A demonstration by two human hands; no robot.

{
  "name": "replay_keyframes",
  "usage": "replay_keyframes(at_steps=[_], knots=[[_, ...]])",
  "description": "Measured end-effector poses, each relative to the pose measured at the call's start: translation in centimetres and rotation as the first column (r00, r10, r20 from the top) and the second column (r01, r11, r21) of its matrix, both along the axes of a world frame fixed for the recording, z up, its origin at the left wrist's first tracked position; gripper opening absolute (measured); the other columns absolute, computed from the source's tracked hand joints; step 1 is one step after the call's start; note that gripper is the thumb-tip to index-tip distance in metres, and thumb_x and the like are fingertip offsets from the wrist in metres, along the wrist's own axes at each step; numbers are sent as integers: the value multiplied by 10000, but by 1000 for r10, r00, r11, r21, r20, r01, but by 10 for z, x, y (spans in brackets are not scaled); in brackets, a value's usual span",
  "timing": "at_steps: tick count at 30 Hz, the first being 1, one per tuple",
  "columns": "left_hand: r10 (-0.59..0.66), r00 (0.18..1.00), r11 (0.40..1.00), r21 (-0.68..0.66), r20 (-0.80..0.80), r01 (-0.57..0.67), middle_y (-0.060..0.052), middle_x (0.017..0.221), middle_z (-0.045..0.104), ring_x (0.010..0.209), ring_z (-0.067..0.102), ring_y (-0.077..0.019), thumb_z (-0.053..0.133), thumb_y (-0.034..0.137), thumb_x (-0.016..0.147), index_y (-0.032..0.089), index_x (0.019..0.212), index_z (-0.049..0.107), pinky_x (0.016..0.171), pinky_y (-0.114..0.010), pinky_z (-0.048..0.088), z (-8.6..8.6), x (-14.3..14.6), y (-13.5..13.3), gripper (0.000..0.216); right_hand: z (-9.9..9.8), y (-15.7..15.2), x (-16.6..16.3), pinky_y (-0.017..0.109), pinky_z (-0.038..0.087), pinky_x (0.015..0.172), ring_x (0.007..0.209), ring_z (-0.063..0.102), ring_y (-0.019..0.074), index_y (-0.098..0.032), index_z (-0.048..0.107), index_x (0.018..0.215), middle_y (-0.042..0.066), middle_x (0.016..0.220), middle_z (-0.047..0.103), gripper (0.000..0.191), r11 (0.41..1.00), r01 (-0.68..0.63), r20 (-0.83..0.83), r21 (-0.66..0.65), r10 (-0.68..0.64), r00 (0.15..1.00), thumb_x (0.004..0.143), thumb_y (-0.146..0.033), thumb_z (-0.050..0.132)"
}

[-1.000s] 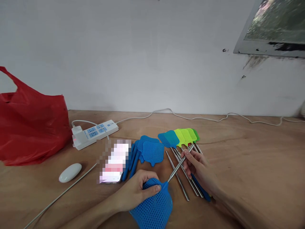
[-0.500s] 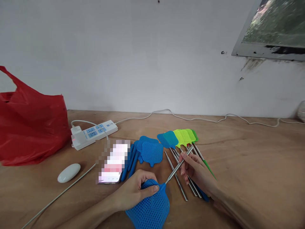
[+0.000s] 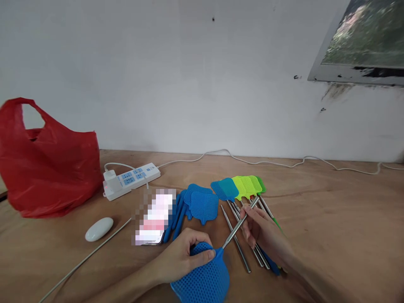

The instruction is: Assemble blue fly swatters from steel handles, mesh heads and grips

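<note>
No brand or writing can be read anywhere; the phone [image 3: 154, 219] screen is blurred out and the power strip [image 3: 132, 180] shows only blue sockets and a small red light.

The left hand [image 3: 183, 259] comes in from the lower left, palm down, its fingers closed on the upper edge of a blue swatter head [image 3: 203, 280] that lies low at the bench's near edge. The right hand [image 3: 261, 233] reaches in from the lower right, wrist low, its fingers pinched round a metal rod [image 3: 240, 224] that slants down-left to the neck of that blue head, where the two meet.

Under and behind the right hand lie more loose rods [image 3: 240, 252], and beyond them a fanned row of finished swatters [image 3: 240, 187] in blue, teal, yellow-green and green. Just left of these sits a small stack of loose blue heads [image 3: 200, 204], touching blue handles beside the phone.

The bench [image 3: 331, 210] is bare plywood against a plain white wall [image 3: 189, 75]. A red plastic bag [image 3: 47, 168] stands far left, a white oval object [image 3: 99, 229] lies near it, a white cable [image 3: 284, 162] runs along the wall, and a window corner [image 3: 362, 42] shows upper right.
</note>
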State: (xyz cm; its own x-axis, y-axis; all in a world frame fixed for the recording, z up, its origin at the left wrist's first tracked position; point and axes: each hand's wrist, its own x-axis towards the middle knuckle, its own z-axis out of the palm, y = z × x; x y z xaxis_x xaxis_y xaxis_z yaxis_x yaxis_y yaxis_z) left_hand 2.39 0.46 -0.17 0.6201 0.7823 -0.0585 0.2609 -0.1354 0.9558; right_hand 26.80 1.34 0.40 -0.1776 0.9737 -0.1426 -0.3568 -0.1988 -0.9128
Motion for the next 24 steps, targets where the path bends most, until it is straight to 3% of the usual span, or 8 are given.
replay_keyframes(at_steps=[3, 6, 8, 10, 14, 18, 20, 24], knots=[[120, 992, 989, 89, 26, -122, -40, 941, 695, 949, 620, -240, 460, 680, 983, 210, 933, 734, 881, -333, 467, 1, -5, -2, 546, 9, 2, 7, 154, 351, 363, 357, 409, 70, -194, 672, 711, -53, 418, 530, 400, 1000, 22, -83, -22, -24, 996, 768, -562, 820], [313, 946, 938, 130, 90, -323, -53, 1224, 681, 1183, 582, -283, 218, 628, 1062, 266, 1186, 687, 1044, -409, 421, 2, -15, 0, 605, 20, 2, 17, 180, 327, 385, 360, 390, 77, -214, 670, 637, -51, 403, 498, 346, 993, 118, -191, 26, -111, 975, 703, -500, 852], [505, 859, 825, 246, 81, -508, -61, 1285, 654, 1284, 522, -301, 269, 606, 1063, 276, 1238, 643, 1081, -421, 393, 5, -22, 4, 529, 27, 0, 23, 216, 383, 439, 410, 455, 108, -226, 697, 625, -21, 442, 552, 321, 975, 198, -213, 96, -174, 961, 668, -505, 850], [590, 806, 725, 411, 43, -553, -77, 1268, 659, 1255, 543, -299, 313, 537, 1073, 266, 1242, 618, 1068, -422, 403, 10, -26, 9, 441, 32, -4, 27, 263, 429, 481, 490, 545, 165, -235, 741, 637, 32, 524, 641, 355, 957, 219, -180, 190, -185, 966, 634, -577, 835], [578, 804, 591, 752, -142, -292, -116, 1143, 688, 1066, 621, -321, 424, 373, 1033, 214, 1127, 618, 938, -458, 471, 11, -27, 21, 268, 33, -9, 25, 360, 487, 556, 607, 630, 267, -245, 809, 704, 107, 653, 737, 489, 932, 176, -102, 316, -150, 983, 619, -723, 759], [682, 688, 448, 885, -250, -123, -182, 1244, 660, 1122, 605, -375, 468, 265, 963, 137, 1334, 526, 923, -507, 475, 3, -29, 29, 397, 25, -9, 22, 389, 503, 609, 712, 676, 310, -249, 846, 794, 137, 776, 789, 655, 942, 157, -111, 297, -129, 985, 724, -839, 570], [713, 630, 430, 902, -308, -45, -181, 1230, 675, 1113, 610, -384, 473, 221, 940, 132, 1348, 538, 905, -511, 479, 1, -30, 30, 422, 20, -7, 21, 384, 511, 635, 732, 681, 300, -250, 849, 765, 129, 798, 792, 616, 945, 158, -92, 288, -137, 986, 757, -808, 587], [719, 559, 456, 887, -414, 70, -158, 1110, 716, 1006, 630, -376, 453, 160, 932, 145, 1240, 643, 845, -512, 490, 4, -32, 31, 362, 12, -1, 20, 317, 496, 593, 670, 622, 222, -256, 787, 574, 63, 698, 723, 314, 922, 206, 25, 329, -227, 974, 673, -544, 863]])
